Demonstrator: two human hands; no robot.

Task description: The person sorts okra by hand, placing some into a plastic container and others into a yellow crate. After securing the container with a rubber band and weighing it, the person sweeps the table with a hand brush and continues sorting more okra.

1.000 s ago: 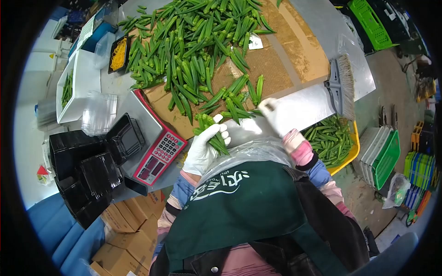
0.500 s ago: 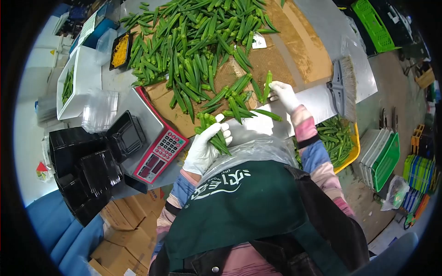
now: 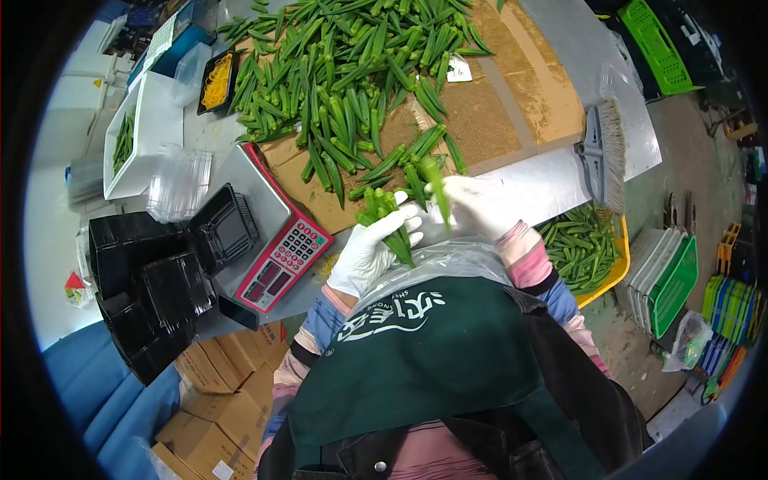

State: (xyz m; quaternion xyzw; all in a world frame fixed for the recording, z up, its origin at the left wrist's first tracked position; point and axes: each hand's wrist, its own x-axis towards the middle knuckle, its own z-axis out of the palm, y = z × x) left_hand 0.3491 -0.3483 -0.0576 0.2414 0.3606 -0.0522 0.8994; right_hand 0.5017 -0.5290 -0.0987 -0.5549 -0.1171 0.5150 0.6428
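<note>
My left hand (image 3: pixel 366 254), in a white glove, is closed around a small bunch of okra (image 3: pixel 384 218) just above the table's near edge. Close to it, my right hand (image 3: pixel 478 208), gloved too and blurred by motion, pinches a single okra pod (image 3: pixel 438 192) held upright. Beyond both hands, a large okra pile (image 3: pixel 344 88) lies on flattened cardboard (image 3: pixel 512 96). A few loose pods spread from the pile toward my hands.
To the left are a red-edged digital scale (image 3: pixel 286 260), black plastic trays (image 3: pixel 172 296), and a white box (image 3: pixel 148 152) holding some okra. On the right lie a brush (image 3: pixel 602 152) and a yellow basket (image 3: pixel 621 252) of okra. Green crates (image 3: pixel 676 284) stand beyond.
My right hand has moved left, toward my left hand, bringing the okra pod with it. A few pods near the cardboard's front edge are no longer there. My left hand still grips its bunch.
</note>
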